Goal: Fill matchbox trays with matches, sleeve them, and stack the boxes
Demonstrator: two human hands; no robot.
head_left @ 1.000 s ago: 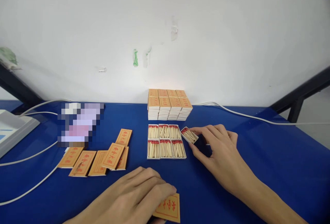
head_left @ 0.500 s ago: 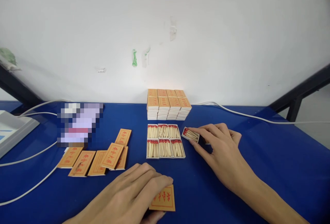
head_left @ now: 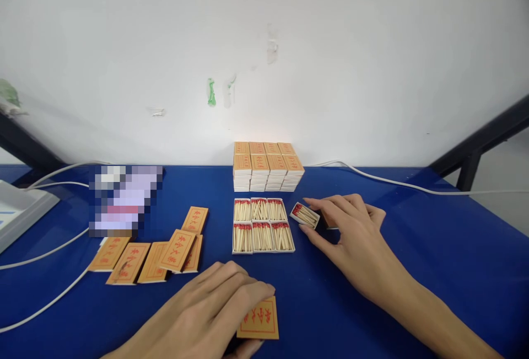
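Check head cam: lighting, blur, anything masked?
Head view, lighting: soft, fairly even across the wall, darker in the upper-right corner. Head view, blur: none obvious on the left hand or right hand; print on the held matchbox is distinct. Head view, masking: pixelated patch at left.

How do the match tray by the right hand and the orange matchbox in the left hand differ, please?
The match tray is white-walled with red-tipped matches showing; the orange matchbox shows a printed face. The match tray lies farther away, by the right hand; the orange matchbox is nearer, in the left hand. Both are rectangular.
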